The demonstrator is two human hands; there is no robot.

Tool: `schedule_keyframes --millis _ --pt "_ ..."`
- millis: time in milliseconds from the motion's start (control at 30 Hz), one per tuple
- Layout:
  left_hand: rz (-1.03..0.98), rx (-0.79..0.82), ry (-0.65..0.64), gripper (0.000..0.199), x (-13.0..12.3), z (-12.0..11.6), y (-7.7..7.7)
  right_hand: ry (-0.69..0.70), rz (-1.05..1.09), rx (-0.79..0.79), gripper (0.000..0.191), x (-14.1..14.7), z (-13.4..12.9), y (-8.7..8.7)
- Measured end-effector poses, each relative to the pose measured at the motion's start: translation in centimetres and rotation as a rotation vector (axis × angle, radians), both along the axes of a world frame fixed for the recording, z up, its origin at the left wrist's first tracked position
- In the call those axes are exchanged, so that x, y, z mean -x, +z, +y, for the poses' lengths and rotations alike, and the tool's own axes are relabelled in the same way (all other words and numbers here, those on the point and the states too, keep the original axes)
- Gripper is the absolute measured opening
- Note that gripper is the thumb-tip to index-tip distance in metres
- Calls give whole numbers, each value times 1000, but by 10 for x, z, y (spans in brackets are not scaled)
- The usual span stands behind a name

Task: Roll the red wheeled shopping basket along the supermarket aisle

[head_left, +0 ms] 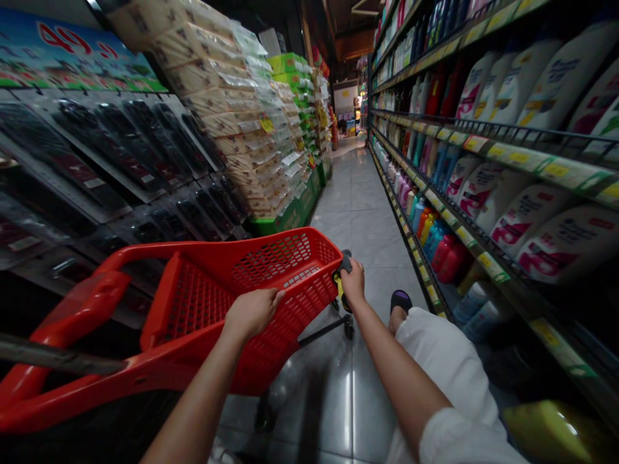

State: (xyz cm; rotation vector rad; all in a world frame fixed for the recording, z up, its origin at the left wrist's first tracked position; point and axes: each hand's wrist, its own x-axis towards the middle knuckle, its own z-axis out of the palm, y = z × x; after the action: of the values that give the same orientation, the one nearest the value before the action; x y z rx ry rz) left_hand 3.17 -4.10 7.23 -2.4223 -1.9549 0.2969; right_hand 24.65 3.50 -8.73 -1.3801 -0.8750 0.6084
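Observation:
A red plastic shopping cart with a perforated basket stands in front of me, its handle toward the left. Nothing shows in the visible part of its basket. My left hand is closed over the near side rim, thumb along the edge and the other fingers mostly hidden. At the cart's front corner, my right hand grips the end beside a dark grey bumper. A yellow and black piece sits just below that corner.
Shelves of shampoo bottles line the right side. Stacked tissue packs and hanging black packaged goods stand on the left. A grey tiled aisle runs ahead. My sandalled foot is near the right shelf.

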Motion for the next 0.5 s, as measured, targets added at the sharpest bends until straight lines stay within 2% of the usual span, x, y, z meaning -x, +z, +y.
schedule_keyframes --millis 100,233,300,400,500 --pt "4 12 15 57 -2 3 1 -8 -178 -38 50 22 -29 0" --pt "18 11 22 59 -7 6 2 124 -346 -83 60 45 -57 -1" --pt "13 12 14 59 -8 5 1 76 -326 -23 59 40 -53 -1" --pt "4 18 12 59 -10 4 0 -13 -260 64 54 14 -28 2" --pt "11 24 21 60 -12 3 0 19 -251 70 49 -11 -3 8"
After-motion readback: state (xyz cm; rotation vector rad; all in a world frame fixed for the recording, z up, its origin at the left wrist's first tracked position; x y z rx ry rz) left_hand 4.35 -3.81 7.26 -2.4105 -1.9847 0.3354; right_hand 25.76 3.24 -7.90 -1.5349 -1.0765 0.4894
